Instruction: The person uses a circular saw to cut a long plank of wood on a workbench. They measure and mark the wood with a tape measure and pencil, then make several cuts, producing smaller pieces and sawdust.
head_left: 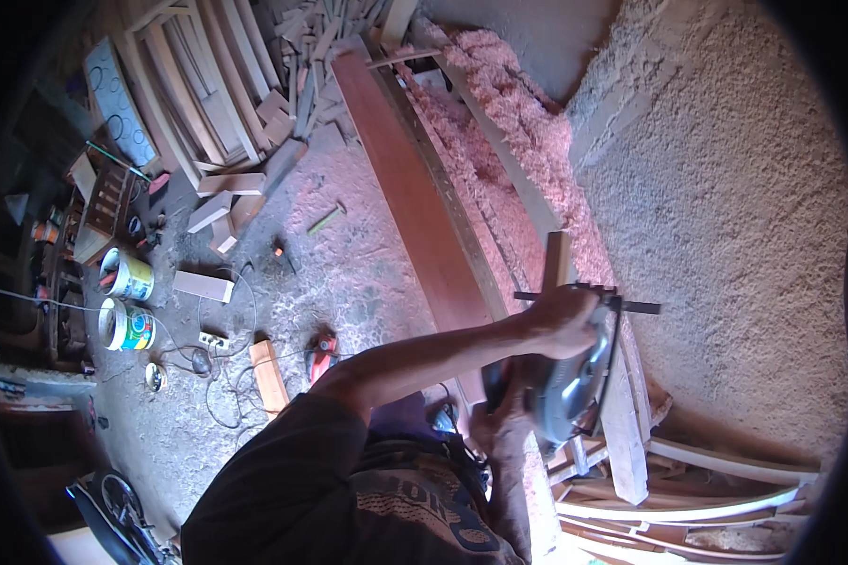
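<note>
A circular saw [563, 391] with a rounded metallic guard and a dark bar sticking out sideways is blurred by motion. Reaching across from the left, my left hand [571, 322] is closed on its top front part. My right hand [505, 419] grips its rear side, fingers partly hidden behind the body. Close beyond the saw, the end of a wooden piece [557, 259] rises. A long reddish-brown plank [400, 193] runs from the far side down to my hands. Under and past the saw lies a pale timber [624, 457]. Whether the blade touches wood is hidden.
Pink shavings [499, 75] heap along the rough wall [725, 169]. Curved wooden strips [725, 513] lie at lower right. On the floor are a hammer [327, 218], a red power tool [323, 356], cords, wood blocks [203, 285] and two buckets [127, 325]. Boards [198, 85] stand far left.
</note>
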The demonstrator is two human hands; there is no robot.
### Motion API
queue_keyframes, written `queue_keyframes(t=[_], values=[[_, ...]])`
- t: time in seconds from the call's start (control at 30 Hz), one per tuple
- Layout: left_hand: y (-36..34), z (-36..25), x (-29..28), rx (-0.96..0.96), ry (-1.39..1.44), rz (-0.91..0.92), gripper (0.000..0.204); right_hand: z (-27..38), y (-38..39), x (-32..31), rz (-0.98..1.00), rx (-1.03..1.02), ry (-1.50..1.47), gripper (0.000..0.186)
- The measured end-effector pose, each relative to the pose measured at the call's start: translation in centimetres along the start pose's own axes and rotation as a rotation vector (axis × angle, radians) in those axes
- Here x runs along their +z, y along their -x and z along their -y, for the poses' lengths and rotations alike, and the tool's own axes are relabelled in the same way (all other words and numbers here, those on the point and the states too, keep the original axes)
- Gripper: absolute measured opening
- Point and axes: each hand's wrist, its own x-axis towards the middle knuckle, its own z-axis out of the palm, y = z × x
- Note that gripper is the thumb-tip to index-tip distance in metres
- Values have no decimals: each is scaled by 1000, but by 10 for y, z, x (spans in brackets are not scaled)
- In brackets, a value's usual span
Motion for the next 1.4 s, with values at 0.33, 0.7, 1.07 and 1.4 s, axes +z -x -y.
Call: queue_keyframes(t=[0.33,0.7,1.07,1.4], values=[[-18,243,-57,84,-503,-563,28,-18,46,-102,-545,502,-724,42],[214,156,188,292,-23,432,31,-31,126,-146,-282,508,-664,55],[221,135,15,32,-908,-143,93,-70,129,-119,224,163,-515,30],[184,209,51,199,-960,177,109,-90,113,-95,492,51,-317,67]])
